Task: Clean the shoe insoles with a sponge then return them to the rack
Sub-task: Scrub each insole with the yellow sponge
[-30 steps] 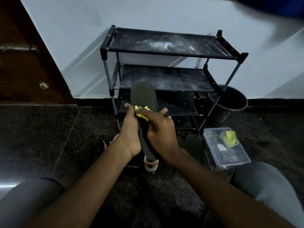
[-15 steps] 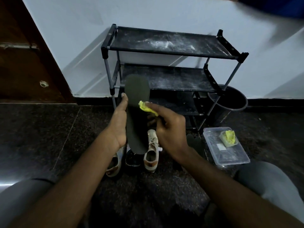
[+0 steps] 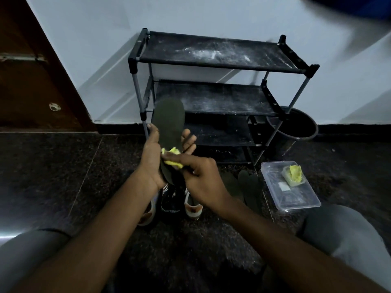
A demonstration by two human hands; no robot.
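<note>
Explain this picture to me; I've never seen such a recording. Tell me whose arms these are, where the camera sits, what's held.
No machine here: these are a person's bare arms, filmed by a camera on their head, looking down. The left hand holds up a dark insole; the right hand pinches a yellow sponge against it. Behind stands a dusty black shoe rack. On the floor lie shoes, two more insoles, a clear box holding another sponge, and a dark bucket.

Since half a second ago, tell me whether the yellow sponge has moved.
Yes. Against the rack, the sponge in the right hand has slid down and left in view, toward the person, along the insole.
</note>
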